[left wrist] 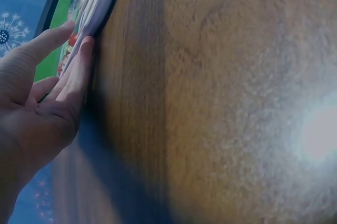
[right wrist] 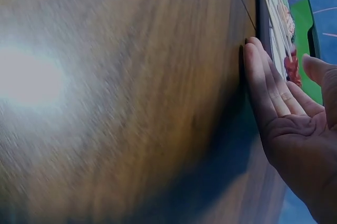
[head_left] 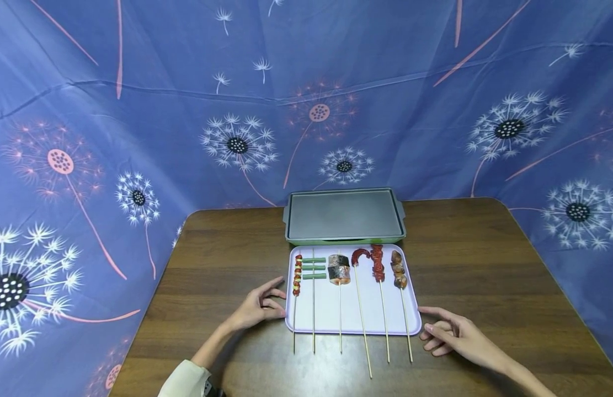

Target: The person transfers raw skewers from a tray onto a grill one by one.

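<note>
A white tray point(head_left: 326, 311) with a pale purple rim lies on the table, bearing several skewers side by side. From the left come a red-and-yellow skewer point(head_left: 297, 278), a green-stick skewer point(head_left: 314, 268), a fish-like skewer point(head_left: 339, 270), a curled tentacle skewer point(head_left: 361, 255), a folded red meat skewer point(head_left: 378, 263) and a browned chunk skewer point(head_left: 399, 270). Their sticks overhang the near rim. My left hand point(head_left: 260, 304) is at the tray's left edge, fingertips at the rim. At the right edge my right hand point(head_left: 450, 333) has its fingertips by the rim. Neither hand grips anything.
Behind the tray stands a grey rectangular griddle point(head_left: 346, 215) with a green base and side handles. The brown wooden table point(head_left: 485, 264) extends to both sides. A blue dandelion-print cloth point(head_left: 410, 138) hangs behind and around it.
</note>
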`<act>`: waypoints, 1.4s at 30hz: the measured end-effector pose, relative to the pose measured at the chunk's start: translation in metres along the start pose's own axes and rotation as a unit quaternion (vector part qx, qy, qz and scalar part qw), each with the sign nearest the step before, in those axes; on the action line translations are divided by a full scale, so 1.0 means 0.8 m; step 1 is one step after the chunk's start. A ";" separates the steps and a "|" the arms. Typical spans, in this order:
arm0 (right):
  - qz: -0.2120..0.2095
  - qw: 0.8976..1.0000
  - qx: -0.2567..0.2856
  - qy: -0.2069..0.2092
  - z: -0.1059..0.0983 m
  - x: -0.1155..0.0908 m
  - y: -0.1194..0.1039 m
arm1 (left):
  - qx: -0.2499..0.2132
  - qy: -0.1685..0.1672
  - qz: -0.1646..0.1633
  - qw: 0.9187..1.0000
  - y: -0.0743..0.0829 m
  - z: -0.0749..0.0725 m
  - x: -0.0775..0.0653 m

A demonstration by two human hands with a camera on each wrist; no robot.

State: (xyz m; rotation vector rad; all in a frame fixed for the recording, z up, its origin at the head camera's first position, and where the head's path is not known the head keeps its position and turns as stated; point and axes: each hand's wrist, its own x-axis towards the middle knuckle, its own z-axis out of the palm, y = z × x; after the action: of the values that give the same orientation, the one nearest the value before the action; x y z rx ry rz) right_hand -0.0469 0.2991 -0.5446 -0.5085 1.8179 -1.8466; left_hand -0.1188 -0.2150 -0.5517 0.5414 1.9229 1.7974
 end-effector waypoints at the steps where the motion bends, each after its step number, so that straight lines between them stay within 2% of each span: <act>1: 0.001 1.000 0.011 -0.003 0.001 0.000 0.001 | -0.005 -0.001 -0.004 1.000 0.000 -0.001 0.001; 6: -0.009 0.999 0.044 -0.022 0.008 0.002 0.005 | -0.014 0.004 -0.011 1.000 0.000 0.000 0.005; 11: 0.022 0.997 0.065 -0.023 0.019 0.001 0.014 | 0.003 0.006 -0.004 1.000 -0.004 0.003 0.006; 15: 0.028 0.997 0.067 -0.014 0.030 0.001 0.022 | 0.013 0.013 -0.004 1.000 -0.007 0.006 0.003; 21: 0.012 0.996 0.080 -0.027 0.038 0.004 0.030 | 0.011 0.022 -0.014 1.000 -0.005 0.008 0.002; 31: -0.007 0.993 0.110 -0.048 0.045 0.017 0.030 | 0.015 0.014 -0.025 0.999 -0.001 0.003 0.005; 38: 0.018 0.984 0.169 -0.058 0.048 0.020 0.029 | 0.012 0.015 -0.036 0.999 0.001 0.003 0.004; 42: 0.001 0.973 0.218 -0.082 0.047 0.016 0.032 | 0.018 0.009 -0.031 0.999 -0.002 0.003 0.006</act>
State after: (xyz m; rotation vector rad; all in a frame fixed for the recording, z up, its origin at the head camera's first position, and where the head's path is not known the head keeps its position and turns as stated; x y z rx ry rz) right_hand -0.0332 0.2617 -0.5694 -0.4747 1.2537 -2.0547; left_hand -0.1213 -0.2109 -0.5533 0.4727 1.9658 1.7380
